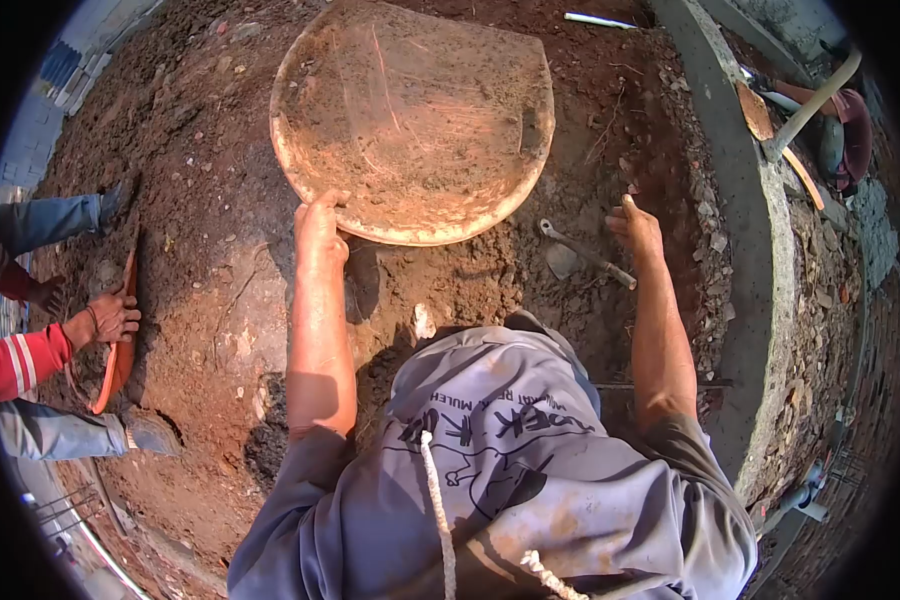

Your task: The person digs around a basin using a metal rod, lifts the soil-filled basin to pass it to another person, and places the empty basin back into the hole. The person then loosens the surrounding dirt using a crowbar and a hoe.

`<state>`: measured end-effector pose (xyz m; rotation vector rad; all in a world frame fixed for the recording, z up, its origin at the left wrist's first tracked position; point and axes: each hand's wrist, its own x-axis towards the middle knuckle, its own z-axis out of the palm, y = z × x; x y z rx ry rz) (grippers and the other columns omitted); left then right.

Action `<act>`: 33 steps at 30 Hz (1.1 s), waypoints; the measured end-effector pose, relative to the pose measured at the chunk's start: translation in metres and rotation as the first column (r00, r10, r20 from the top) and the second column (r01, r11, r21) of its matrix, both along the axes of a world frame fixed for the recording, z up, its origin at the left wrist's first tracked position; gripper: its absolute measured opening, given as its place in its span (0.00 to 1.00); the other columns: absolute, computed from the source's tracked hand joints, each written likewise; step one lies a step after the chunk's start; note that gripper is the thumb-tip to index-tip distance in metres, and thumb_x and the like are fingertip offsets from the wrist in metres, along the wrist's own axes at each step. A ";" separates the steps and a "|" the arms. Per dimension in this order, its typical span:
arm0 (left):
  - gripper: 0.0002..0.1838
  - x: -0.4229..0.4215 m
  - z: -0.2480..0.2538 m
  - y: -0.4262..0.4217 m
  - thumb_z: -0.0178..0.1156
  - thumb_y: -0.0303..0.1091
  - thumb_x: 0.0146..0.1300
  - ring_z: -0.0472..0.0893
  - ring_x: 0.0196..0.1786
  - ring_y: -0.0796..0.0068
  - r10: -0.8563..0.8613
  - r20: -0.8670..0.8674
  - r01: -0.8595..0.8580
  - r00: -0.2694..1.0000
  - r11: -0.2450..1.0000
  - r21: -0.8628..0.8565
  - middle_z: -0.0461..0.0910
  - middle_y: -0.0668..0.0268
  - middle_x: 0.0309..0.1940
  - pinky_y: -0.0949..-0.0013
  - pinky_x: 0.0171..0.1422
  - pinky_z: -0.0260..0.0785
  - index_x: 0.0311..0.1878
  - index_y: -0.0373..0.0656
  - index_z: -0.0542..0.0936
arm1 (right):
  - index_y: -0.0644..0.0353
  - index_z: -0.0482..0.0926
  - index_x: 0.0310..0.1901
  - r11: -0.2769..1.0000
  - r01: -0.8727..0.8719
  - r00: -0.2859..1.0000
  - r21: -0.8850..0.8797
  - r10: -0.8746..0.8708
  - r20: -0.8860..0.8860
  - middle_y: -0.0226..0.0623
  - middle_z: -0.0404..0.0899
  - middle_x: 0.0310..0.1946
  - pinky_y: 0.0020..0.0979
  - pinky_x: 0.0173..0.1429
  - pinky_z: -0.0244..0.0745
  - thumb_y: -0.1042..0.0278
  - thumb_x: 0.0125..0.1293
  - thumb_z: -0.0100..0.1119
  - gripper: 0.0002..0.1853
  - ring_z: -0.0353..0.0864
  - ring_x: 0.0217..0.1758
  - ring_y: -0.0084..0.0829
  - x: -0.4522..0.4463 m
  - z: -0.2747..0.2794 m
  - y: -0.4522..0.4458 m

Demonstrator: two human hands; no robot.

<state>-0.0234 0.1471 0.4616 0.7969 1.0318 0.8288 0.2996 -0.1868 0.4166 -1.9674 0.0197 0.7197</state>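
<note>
A large, mud-coated plastic soil scoop, with one straight edge and a rounded rim, is in front of me, tilted so its inside shows. My left hand grips its near rim at the left, thumb over the edge. Away from the scoop, to the right, my right hand hangs in the air with nothing visible in it, fingers loosely bent and thumb apart. Below and between the hands, a small tool with a ring end and a metal handle lies on the soil, beside a flat grey piece.
At left, another person's hand holds an orange scoop. A concrete beam runs along the right. Beyond it are a wooden-handled tool and another person. A white pipe lies at the far end of the uneven soil.
</note>
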 end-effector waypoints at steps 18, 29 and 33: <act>0.15 0.008 -0.142 -0.066 0.57 0.27 0.57 0.82 0.39 0.61 -0.350 -0.399 0.185 0.847 0.899 -0.397 0.79 0.56 0.40 0.57 0.39 0.79 0.48 0.33 0.74 | 0.60 0.79 0.44 0.897 0.316 0.928 -0.310 -0.360 -0.095 0.36 0.77 0.21 0.29 0.21 0.71 0.58 0.65 0.56 0.15 0.77 0.20 0.28 -0.109 -0.170 -0.206; 0.18 -0.010 -0.178 -0.103 0.54 0.34 0.62 0.82 0.40 0.59 -0.519 -0.297 0.237 0.802 0.732 -0.638 0.79 0.55 0.44 0.61 0.35 0.77 0.54 0.38 0.72 | 0.59 0.77 0.53 0.812 0.163 0.969 -0.561 -0.025 0.245 0.50 0.80 0.47 0.39 0.59 0.69 0.55 0.68 0.47 0.20 0.76 0.54 0.49 -0.120 -0.148 -0.136; 0.14 -0.024 -0.215 -0.085 0.55 0.34 0.60 0.82 0.29 0.62 -0.547 -0.387 0.201 0.743 0.733 -0.650 0.79 0.54 0.35 0.68 0.23 0.74 0.45 0.34 0.74 | 0.57 0.75 0.55 0.869 0.206 0.976 -0.450 -0.152 0.154 0.40 0.81 0.34 0.33 0.32 0.73 0.52 0.69 0.48 0.21 0.79 0.29 0.32 -0.150 -0.200 -0.186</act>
